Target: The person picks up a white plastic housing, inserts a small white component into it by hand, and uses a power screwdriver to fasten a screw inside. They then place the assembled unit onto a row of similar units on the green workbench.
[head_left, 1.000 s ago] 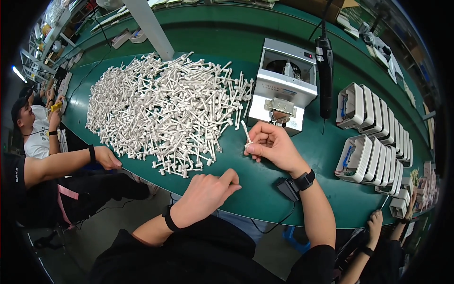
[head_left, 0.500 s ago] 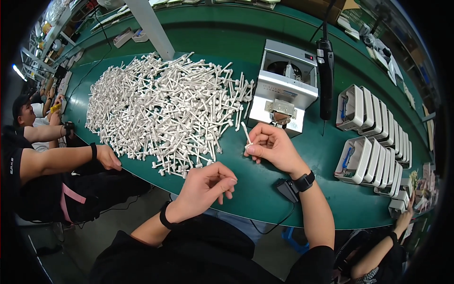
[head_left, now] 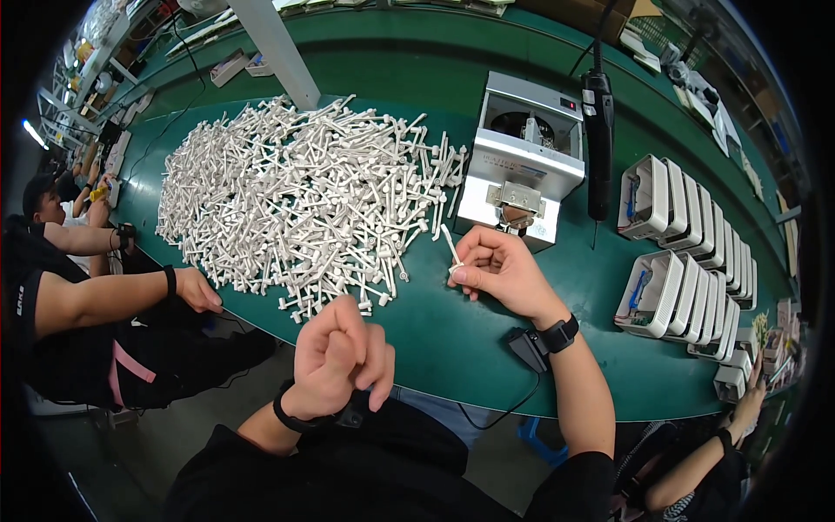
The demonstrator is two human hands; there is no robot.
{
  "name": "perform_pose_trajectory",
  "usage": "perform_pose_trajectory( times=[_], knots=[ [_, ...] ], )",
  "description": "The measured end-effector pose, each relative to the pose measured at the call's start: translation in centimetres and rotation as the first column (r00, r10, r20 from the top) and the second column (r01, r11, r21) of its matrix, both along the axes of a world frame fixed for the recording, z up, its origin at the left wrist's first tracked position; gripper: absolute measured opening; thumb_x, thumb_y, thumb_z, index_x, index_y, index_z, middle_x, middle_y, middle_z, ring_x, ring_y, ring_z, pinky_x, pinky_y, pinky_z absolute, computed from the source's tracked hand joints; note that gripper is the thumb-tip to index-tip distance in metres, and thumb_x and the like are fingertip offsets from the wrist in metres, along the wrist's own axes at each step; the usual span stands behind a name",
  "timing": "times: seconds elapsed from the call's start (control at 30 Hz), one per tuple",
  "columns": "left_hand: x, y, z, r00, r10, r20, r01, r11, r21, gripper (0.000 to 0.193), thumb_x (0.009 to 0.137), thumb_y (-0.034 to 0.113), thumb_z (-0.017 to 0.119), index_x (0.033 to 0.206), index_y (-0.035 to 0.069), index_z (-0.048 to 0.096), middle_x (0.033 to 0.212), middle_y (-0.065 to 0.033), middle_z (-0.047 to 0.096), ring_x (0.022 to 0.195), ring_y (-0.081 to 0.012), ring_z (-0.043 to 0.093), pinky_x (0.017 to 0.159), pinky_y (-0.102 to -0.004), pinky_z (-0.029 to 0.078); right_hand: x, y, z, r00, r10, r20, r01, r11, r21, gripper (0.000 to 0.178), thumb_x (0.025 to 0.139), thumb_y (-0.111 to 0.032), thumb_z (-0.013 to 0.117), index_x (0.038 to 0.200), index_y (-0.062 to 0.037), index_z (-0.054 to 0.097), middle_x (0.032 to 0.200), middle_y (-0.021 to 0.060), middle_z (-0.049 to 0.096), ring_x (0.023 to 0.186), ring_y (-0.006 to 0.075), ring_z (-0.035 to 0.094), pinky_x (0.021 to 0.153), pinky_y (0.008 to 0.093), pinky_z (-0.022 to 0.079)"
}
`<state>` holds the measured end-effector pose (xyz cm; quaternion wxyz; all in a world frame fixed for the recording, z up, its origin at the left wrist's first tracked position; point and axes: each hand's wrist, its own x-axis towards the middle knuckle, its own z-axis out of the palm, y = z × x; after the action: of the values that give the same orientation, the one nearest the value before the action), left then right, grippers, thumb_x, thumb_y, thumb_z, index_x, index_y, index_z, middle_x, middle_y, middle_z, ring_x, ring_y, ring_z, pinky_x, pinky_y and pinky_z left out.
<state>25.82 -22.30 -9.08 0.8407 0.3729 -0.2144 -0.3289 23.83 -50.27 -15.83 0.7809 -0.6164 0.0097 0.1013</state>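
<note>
1. Two rows of white box-shaped plastic shells (head_left: 663,216) on the right of the green table (head_left: 452,374), lined up one behind another; blue wire-like pieces (head_left: 639,290) inside the foremost shell of each row, deeper contents hidden.
2. Two small pale trays (head_left: 229,68) beyond the heap, near the grey post (head_left: 278,52); contents too small to tell.
3. Silver bench-top feeder machine (head_left: 520,174) right of the heap, with a dark round cavity and metal mechanism in its open top; beside it, a black electric screwdriver (head_left: 597,143), upright, bit downward.
4. White stemmed part (head_left: 450,244) above the table, in front of the machine: slim, matte, slightly bent near the upper tip, lower end partly covered by fingers.
5. Right hand (head_left: 497,271) closed in a pinch on that part, thumb against index finger, remaining fingers curled.
6. Left hand (head_left: 337,357) half-open by the near table edge, fingers loosely bent, nothing visible in its grasp.
7. Broad heap of similar white parts (head_left: 296,200) across the table's left, tangled, many with thick knob-like heads.
</note>
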Motion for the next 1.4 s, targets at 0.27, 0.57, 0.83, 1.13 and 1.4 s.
perform_pose_trajectory(
  times=[0.27,0.57,0.83,1.13,1.4],
  knots=[
    [-1.0,0.5,1.5,0.965,0.088,0.249,-0.068,0.994,-0.088,0.05,0.107,0.032,0.061,0.067,0.004,0.05,0.063,-0.0066,0.057,0.049,-0.0183,0.056,0.044,-0.0271,0.039,0.0,0.1,0.2,1.0,0.003,0.0,-0.003,1.0,0.004,0.019,0.096,-0.01,0.076,0.105,-0.0031,0.062,0.09,0.0072,0.074,0.076,0.0095,0.069,0.065,0.0228,0.055],
    [-8.6,-3.9,-2.6,0.201,-0.56,0.804,0.158,0.829,0.537,0.027,0.095,0.025,0.072,0.111,0.007,0.061,0.112,-0.0055,0.064,0.097,-0.0257,0.065,0.076,-0.0335,0.052,0.1,0.1,0.3,1.0,0.0,-0.001,0.0,1.0,-0.025,0.019,0.096,-0.01,0.076,0.105,-0.0031,0.062,0.09,0.0072,0.074,0.076,0.0096,0.069,0.065,0.0233,0.056],
    [-1.6,-4.9,-4.0,0.21,-0.503,0.838,-0.379,0.748,0.544,0.059,0.094,0.027,0.07,0.141,-0.003,0.049,0.14,-0.0209,0.052,0.134,-0.0367,0.051,0.112,-0.0458,0.043,-0.5,-0.4,0.6,1.0,-0.011,0.026,0.006,0.982,0.189,0.015,0.097,-0.01,0.072,0.102,-0.0021,0.06,0.085,0.0101,0.072,0.07,0.0148,0.067,0.061,0.0272,0.055],
    [-0.8,-5.7,-5.6,0.185,-0.604,0.776,-0.626,0.536,0.566,0.085,0.099,0.042,0.063,0.152,-0.017,0.032,0.16,-0.036,0.031,0.152,-0.0488,0.029,0.125,-0.0549,0.025,-1.6,-1.9,1.3,0.971,0.121,0.208,-0.202,0.879,0.431,0.018,0.094,-0.012,0.071,0.094,-0.0017,0.056,0.074,0.0109,0.066,0.065,0.0183,0.063,0.06,0.0307,0.051],
    [-1.4,-6.9,-6.1,0.201,-0.578,0.791,-0.708,0.472,0.526,0.085,0.098,0.045,0.062,0.152,-0.016,0.034,0.158,-0.0363,0.035,0.152,-0.0477,0.03,0.125,-0.055,0.024,-1.5,-2.2,1.3,0.98,0.053,0.191,-0.132,0.895,0.427,0.025,0.091,-0.018,0.075,0.09,-0.0026,0.056,0.067,0.0098,0.063,0.061,0.0198,0.059,0.056,0.0326,0.048]
  ],
)
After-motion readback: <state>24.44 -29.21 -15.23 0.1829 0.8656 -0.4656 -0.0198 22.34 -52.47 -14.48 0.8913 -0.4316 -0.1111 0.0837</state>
